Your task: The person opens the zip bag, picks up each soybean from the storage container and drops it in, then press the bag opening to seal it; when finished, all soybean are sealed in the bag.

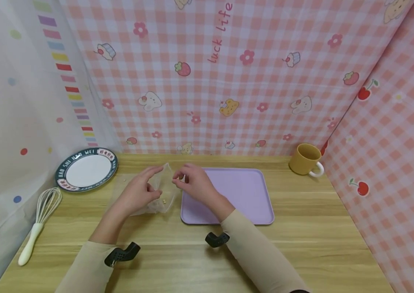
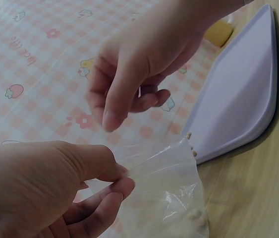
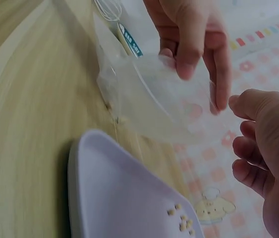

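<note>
My left hand pinches the rim of a clear plastic bag between thumb and forefinger. Small beige pieces show through the film near the bag's bottom. Close to the bag's upper edge hovers my right hand, its thumb near the forefinger and the other fingers curled; whether something tiny or the thin film lies between them I cannot tell. Beneath the right forearm is a lilac tray. Several beige pieces lie at its far end in the right wrist view.
To the left stand a white plate with a dark green lettered rim and a whisk with a cream handle. A mustard mug with a white handle sits at the back right. Patterned cloth hangs behind the wooden table.
</note>
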### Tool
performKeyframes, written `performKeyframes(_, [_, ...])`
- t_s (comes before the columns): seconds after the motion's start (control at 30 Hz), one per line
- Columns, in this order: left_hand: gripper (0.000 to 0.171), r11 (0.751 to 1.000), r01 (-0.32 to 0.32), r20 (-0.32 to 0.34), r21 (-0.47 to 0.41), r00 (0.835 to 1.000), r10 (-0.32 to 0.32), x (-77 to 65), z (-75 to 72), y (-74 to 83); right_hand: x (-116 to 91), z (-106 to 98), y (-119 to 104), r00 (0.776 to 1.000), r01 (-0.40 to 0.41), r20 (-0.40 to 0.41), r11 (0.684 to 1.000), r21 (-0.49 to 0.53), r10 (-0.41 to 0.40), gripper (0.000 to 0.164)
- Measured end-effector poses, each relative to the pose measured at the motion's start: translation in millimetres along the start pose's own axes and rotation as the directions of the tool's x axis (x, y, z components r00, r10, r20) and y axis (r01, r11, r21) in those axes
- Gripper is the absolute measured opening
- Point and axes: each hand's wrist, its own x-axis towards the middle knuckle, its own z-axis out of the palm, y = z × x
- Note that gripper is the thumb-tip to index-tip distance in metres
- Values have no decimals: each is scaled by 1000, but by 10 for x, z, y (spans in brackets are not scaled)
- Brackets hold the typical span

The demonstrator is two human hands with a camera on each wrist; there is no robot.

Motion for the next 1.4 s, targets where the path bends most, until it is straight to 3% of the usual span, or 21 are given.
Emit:
performKeyframes(0.4, [78,1000,-19,-10,-23,1000,19,-14,2,-1,110,155,-93,998,36,41,999,-11,-36,5])
performKeyframes(0.7, [77,999,-21,-11,-25,1000,21,-30,-14,23,112,143,-119,999,10,34,1000,-25,-9,16])
performKeyframes(1.1, [79,1000,-10,-11,-21,1000,10,-38,-20,37,72,-51,-53,999,-51,13,999,10,51,6])
performKeyframes(1.4, [80,1000,-14,-17,-14,1000,14,-30,-8,36,-38,-255,284,995,-86,-52,996,23,87,5])
